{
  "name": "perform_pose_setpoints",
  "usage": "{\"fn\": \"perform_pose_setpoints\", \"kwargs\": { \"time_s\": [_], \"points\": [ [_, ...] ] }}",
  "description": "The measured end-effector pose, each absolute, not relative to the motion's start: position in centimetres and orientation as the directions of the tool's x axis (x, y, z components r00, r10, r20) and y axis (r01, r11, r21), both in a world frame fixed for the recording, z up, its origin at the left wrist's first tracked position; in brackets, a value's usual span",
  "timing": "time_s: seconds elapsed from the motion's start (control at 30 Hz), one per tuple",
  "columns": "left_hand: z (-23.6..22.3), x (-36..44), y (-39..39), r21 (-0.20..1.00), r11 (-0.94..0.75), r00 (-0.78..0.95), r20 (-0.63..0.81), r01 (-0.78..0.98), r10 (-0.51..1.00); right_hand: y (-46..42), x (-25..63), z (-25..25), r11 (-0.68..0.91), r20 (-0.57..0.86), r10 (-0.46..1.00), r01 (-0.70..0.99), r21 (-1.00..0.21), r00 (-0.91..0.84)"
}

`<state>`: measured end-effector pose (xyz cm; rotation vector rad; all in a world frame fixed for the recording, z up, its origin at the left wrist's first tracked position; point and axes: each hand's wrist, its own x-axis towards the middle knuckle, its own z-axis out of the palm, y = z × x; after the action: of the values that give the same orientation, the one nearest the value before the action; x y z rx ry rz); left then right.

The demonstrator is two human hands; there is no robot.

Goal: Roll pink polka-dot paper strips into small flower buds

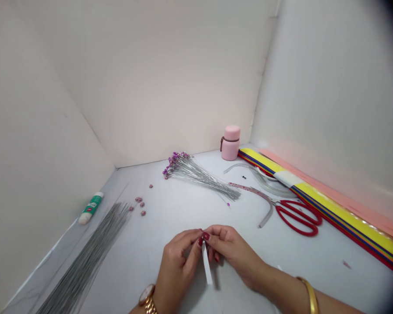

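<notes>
My left hand (180, 256) and my right hand (233, 249) meet low in the middle of the view, thumbs and fingertips pinched together. A narrow white paper strip (207, 267) hangs from between them toward me, its upper end held at the fingertips. Whatever else the fingertips may cover is hidden. Beyond my hands lies a bundle of silver wire stems (205, 176) with purple flower-like heads (175, 160). Several small pinkish beads (143, 213) are scattered to the left, near a thick bundle of bare grey wires (91, 257).
A glue stick (91, 208) lies by the left wall. At the back stands a pink flask (230, 143). Red-handled scissors (298, 217), curved strips (267, 205) and a long stack of coloured paper (343, 218) lie to the right. White walls enclose the table.
</notes>
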<state>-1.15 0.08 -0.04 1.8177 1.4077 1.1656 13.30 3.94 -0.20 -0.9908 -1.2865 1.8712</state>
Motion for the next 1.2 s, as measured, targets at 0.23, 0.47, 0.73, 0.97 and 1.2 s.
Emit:
{"fn": "perform_pose_setpoints", "kwargs": {
  "time_s": [0.23, 0.47, 0.73, 0.97, 1.2],
  "points": [
    [-0.5, -1.2, 0.7, 0.962, -0.099, -0.046, 0.114, 0.255, 0.992, 4.0, 13.4, -0.1, -0.314, -0.237, 0.835, -0.076, -0.946, -0.497],
    [-0.3, -0.8, 0.6, 0.998, -0.015, -0.047, 0.018, 0.059, 0.999, 4.0, 13.3, -0.7, -0.376, -0.265, 0.819, -0.126, -0.918, -0.509],
    [-0.4, -0.6, 0.7, 0.978, 0.143, -0.099, -0.159, -0.151, 0.982, 3.8, 13.3, -0.7, -0.289, -0.242, 0.818, -0.011, -0.957, -0.521],
    [-0.7, -0.9, 0.6, 0.996, -0.01, -0.193, 0.026, 0.087, 0.981, 3.6, 13.3, 0.0, -0.359, -0.269, 0.804, -0.072, -0.931, -0.53],
    [-0.4, -1.3, 0.2, 0.875, -0.271, 0.001, 0.296, 0.4, 0.955, 3.8, 13.3, 0.1, -0.371, -0.234, 0.817, -0.169, -0.913, -0.527]
  ]
}}
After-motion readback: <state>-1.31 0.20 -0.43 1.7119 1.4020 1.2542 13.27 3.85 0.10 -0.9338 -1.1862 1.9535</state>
